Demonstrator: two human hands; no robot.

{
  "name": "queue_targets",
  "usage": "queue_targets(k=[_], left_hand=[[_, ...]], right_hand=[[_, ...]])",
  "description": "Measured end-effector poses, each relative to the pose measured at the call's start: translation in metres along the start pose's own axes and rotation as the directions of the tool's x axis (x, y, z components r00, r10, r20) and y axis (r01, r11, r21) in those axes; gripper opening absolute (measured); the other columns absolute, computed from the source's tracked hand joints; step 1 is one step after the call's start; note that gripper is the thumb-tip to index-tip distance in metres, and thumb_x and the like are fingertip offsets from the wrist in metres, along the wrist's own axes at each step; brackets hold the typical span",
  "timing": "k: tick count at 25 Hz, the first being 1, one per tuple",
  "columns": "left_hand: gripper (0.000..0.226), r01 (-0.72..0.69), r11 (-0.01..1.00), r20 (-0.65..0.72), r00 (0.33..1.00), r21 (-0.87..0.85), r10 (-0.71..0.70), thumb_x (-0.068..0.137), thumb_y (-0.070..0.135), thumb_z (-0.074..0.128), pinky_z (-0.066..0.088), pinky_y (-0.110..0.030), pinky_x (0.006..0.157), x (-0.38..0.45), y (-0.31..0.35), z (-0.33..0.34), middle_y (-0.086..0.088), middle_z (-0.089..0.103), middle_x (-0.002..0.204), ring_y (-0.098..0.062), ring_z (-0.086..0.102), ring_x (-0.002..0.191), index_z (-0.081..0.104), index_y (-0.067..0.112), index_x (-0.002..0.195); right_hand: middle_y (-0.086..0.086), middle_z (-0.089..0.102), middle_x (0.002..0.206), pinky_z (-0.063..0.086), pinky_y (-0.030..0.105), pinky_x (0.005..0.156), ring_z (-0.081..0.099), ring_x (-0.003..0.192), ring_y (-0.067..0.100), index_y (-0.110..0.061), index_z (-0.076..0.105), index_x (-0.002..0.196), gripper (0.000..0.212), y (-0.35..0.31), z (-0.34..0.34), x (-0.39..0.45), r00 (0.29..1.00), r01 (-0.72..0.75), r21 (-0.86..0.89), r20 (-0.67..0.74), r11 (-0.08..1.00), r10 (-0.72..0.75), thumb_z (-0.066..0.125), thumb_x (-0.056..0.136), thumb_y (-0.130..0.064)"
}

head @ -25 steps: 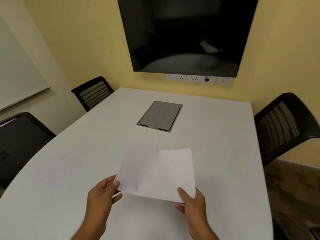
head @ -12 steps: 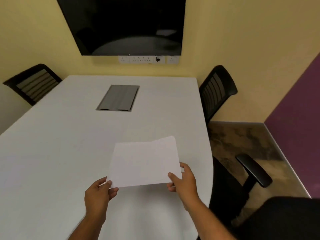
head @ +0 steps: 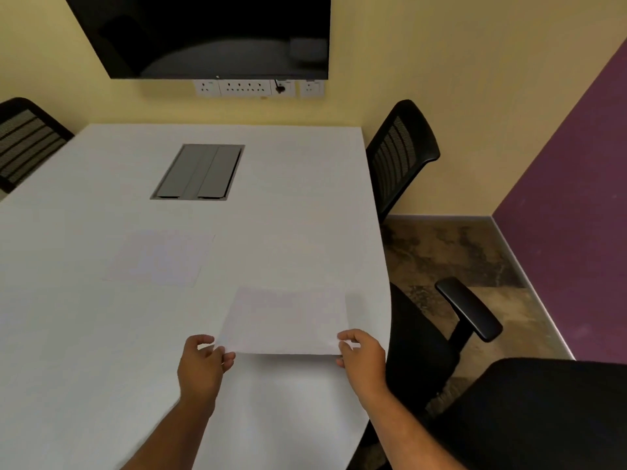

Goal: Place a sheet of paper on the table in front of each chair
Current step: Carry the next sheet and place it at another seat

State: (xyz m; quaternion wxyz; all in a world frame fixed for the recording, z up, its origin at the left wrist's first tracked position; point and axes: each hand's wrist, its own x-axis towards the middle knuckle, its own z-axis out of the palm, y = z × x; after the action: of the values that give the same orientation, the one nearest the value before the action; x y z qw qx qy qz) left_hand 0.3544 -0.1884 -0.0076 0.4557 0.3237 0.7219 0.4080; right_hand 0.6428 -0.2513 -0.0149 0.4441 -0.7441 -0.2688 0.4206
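Observation:
I hold a white sheet of paper [head: 286,320] low over the white table [head: 298,198], near its right edge. My left hand [head: 203,364] pinches the sheet's near left corner and my right hand [head: 361,356] pinches its near right corner. The sheet's near edge casts a shadow on the table, so that edge is slightly raised. A second white sheet [head: 157,257] lies flat on the table to the left and farther away. A black armchair [head: 437,330] stands just right of the held sheet, at the table's edge.
A grey cable hatch [head: 200,171] is set into the table's middle. Another black mesh chair [head: 402,154] stands at the far right, one [head: 23,140] at the far left, and a black seat [head: 543,412] at the near right. A dark screen [head: 210,32] hangs on the yellow wall.
My view has turned to the right. Both hands have carried the sheet to the right and lowered it toward the table by the armchair. A second sheet on the table has come into view.

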Motion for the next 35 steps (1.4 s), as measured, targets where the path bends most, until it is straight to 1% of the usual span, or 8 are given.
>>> queue_targets(k=[3, 5, 7, 10, 16, 21, 29, 35], left_hand=[[0.026, -0.002, 0.991, 0.017, 1.0, 0.137, -0.001, 0.102, -0.004, 0.051, 0.061, -0.039, 0.07, 0.022, -0.002, 0.035, -0.022, 0.071, 0.11, -0.028, 0.073, 0.081, 0.071, 0.012, 0.099], [0.03, 0.03, 0.983, 0.029, 0.999, 0.179, -0.036, 0.101, -0.003, 0.052, 0.059, -0.039, 0.075, 0.035, -0.005, 0.056, -0.018, 0.07, 0.121, -0.025, 0.07, 0.087, 0.074, 0.012, 0.114], [0.041, 0.09, 0.975, 0.057, 0.993, 0.205, -0.104, 0.1, -0.003, 0.055, 0.059, -0.044, 0.089, 0.048, -0.009, 0.078, -0.013, 0.063, 0.138, -0.026, 0.068, 0.098, 0.065, 0.01, 0.137], [0.057, 0.107, 0.945, 0.107, 0.983, 0.31, -0.147, 0.098, 0.001, 0.059, 0.048, -0.053, 0.113, 0.066, -0.016, 0.104, -0.011, 0.05, 0.156, -0.036, 0.057, 0.131, 0.049, 0.011, 0.154], [0.073, 0.047, 0.81, 0.109, 0.985, 0.585, -0.136, 0.094, 0.012, 0.073, 0.036, -0.05, 0.122, 0.093, -0.038, 0.116, -0.013, 0.041, 0.163, -0.037, 0.047, 0.143, 0.039, 0.008, 0.158], [0.07, -0.031, 0.638, 0.111, 0.99, 0.769, -0.086, 0.087, 0.029, 0.077, 0.042, -0.052, 0.116, 0.095, -0.047, 0.118, -0.01, 0.027, 0.169, -0.042, 0.046, 0.14, 0.051, 0.006, 0.148], [0.084, -0.113, 0.511, 0.151, 0.988, 0.852, -0.034, 0.088, 0.034, 0.074, 0.048, -0.053, 0.108, 0.077, -0.056, 0.12, 0.007, 0.017, 0.173, -0.031, 0.027, 0.151, 0.033, 0.021, 0.16], [0.089, -0.151, 0.418, 0.176, 0.984, 0.896, -0.021, 0.085, 0.042, 0.075, 0.052, -0.052, 0.102, 0.076, -0.057, 0.117, 0.009, 0.014, 0.174, -0.027, 0.024, 0.153, 0.029, 0.025, 0.159]], right_hand=[[-0.004, 0.072, 0.112, 0.063, 0.041, 0.096, 0.071, 0.109, 0.024, -0.019, 0.08, 0.109, 0.022, 0.005, -0.001, 0.035, 1.0, -0.004, -0.029, 0.006, 1.0, 0.004, 0.071, 0.098, -0.002], [-0.005, 0.071, 0.116, 0.058, 0.042, 0.106, 0.066, 0.117, 0.02, -0.017, 0.078, 0.119, 0.026, 0.007, -0.003, 0.058, 0.999, 0.005, -0.077, 0.037, 0.997, -0.002, 0.072, 0.098, -0.003], [-0.002, 0.071, 0.123, 0.054, 0.034, 0.11, 0.064, 0.121, 0.019, -0.017, 0.076, 0.123, 0.03, 0.01, -0.005, 0.084, 0.998, 0.009, -0.122, 0.065, 0.993, -0.001, 0.072, 0.098, -0.003], [0.002, 0.07, 0.13, 0.048, 0.022, 0.104, 0.063, 0.121, 0.018, -0.016, 0.073, 0.129, 0.035, 0.019, -0.001, 0.119, 0.993, -0.011, -0.195, 0.111, 0.981, 0.034, 0.071, 0.098, -0.001], [0.004, 0.067, 0.122, 0.046, 0.017, 0.094, 0.062, 0.101, 0.013, -0.012, 0.068, 0.136, 0.042, 0.032, 0.014, 0.151, 0.971, -0.002, -0.306, 0.228, 0.952, 0.075, 0.071, 0.096, 0.001], [-0.001, 0.057, 0.126, 0.05, 0.014, 0.093, 0.062, 0.106, 0.015, -0.014, 0.069, 0.134, 0.045, 0.043, 0.007, 0.15, 0.968, 0.095, -0.397, 0.251, 0.913, 0.009, 0.074, 0.092, 0.003], [-0.008, 0.048, 0.128, 0.054, 0.017, 0.093, 0.059, 0.101, 0.01, -0.024, 0.066, 0.139, 0.054, 0.052, -0.004, 0.158, 0.936, 0.205, -0.518, 0.352, 0.83, -0.012, 0.076, 0.092, 0.0], [-0.011, 0.046, 0.125, 0.047, -0.001, 0.069, 0.056, 0.09, 0.006, -0.029, 0.065, 0.137, 0.061, 0.057, -0.006, 0.165, 0.919, 0.237, -0.52, 0.394, 0.821, -0.016, 0.076, 0.089, 0.006]])
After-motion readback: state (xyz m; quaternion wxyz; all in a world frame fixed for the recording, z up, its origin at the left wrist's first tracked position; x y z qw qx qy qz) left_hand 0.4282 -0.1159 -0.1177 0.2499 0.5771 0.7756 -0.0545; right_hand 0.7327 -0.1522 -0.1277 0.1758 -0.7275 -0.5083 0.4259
